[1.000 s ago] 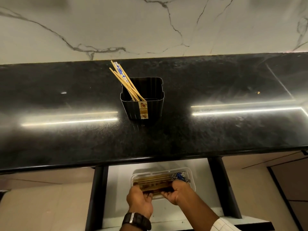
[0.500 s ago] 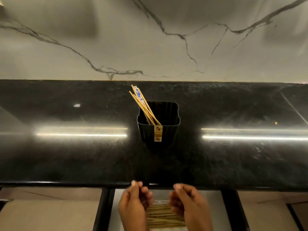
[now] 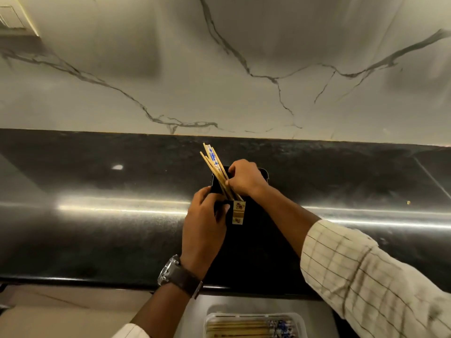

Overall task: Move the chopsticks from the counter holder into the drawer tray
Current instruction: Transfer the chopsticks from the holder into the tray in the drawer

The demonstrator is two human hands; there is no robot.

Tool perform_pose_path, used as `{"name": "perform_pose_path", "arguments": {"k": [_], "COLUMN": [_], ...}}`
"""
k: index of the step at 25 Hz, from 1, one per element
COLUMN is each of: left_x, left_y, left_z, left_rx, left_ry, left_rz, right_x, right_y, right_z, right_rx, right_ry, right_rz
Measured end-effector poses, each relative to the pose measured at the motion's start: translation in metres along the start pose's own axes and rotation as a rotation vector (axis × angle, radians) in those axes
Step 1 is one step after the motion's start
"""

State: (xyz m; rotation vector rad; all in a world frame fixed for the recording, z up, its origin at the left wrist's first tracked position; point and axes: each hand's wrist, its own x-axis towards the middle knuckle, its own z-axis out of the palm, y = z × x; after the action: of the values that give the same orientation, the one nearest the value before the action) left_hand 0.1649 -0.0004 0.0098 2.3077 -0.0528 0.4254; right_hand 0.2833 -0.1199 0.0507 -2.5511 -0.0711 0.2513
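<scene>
A black square holder (image 3: 264,173) stands on the dark counter, mostly covered by my hands. Several wooden chopsticks (image 3: 212,162), some with blue-patterned tops, lean out of its left side. My right hand (image 3: 245,178) reaches over the holder and its fingers close around the chopsticks. My left hand (image 3: 203,220) grips the holder's left front wall, beside a small label (image 3: 238,212). Below the counter edge, a clear tray (image 3: 253,315) in the open drawer holds several chopsticks lying flat.
The black polished counter (image 3: 97,228) runs the full width, backed by a white marble wall (image 3: 219,69). A wristwatch sits on my left wrist. A switch plate (image 3: 14,18) shows at the top left corner.
Both hands have left the drawer tray and risen to the counter. The left now holds the holder and the right closes on the chopsticks. The view has tilted up.
</scene>
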Motion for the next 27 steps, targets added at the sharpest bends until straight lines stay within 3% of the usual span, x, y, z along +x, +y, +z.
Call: {"name": "perform_pose_path", "arguments": {"k": [3, 12, 17, 20, 22, 25, 27], "left_x": [0.0, 0.001, -0.001, -0.008, -0.015, -0.032, -0.049], "left_y": [-0.004, -0.008, 0.001, 0.023, 0.046, 0.081, 0.095], "left_z": [0.0, 0.002, -0.004, -0.019, -0.033, -0.054, -0.058], "left_rx": [0.002, 0.003, -0.073, -0.181, -0.333, -0.641, -0.688], "left_ry": [0.019, 0.011, 0.02, 0.189, 0.196, -0.144, -0.302], "left_rz": [0.058, 0.07, -0.013, -0.032, -0.008, -0.089, -0.186], "right_x": [0.011, 0.009, -0.025, -0.08, -0.12, -0.167, -0.187], "right_y": [-0.003, 0.009, -0.001, -0.014, -0.016, -0.005, 0.007], "right_z": [0.01, 0.015, -0.011, -0.05, -0.07, -0.073, -0.064], "right_rx": [0.006, 0.09, 0.469, 0.732, 0.965, 1.155, 1.177], "right_ry": [-0.063, 0.125, 0.497, 0.689, 0.533, 0.155, 0.083], "right_rz": [0.002, -0.057, -0.188, -0.313, -0.281, -0.139, -0.082]}}
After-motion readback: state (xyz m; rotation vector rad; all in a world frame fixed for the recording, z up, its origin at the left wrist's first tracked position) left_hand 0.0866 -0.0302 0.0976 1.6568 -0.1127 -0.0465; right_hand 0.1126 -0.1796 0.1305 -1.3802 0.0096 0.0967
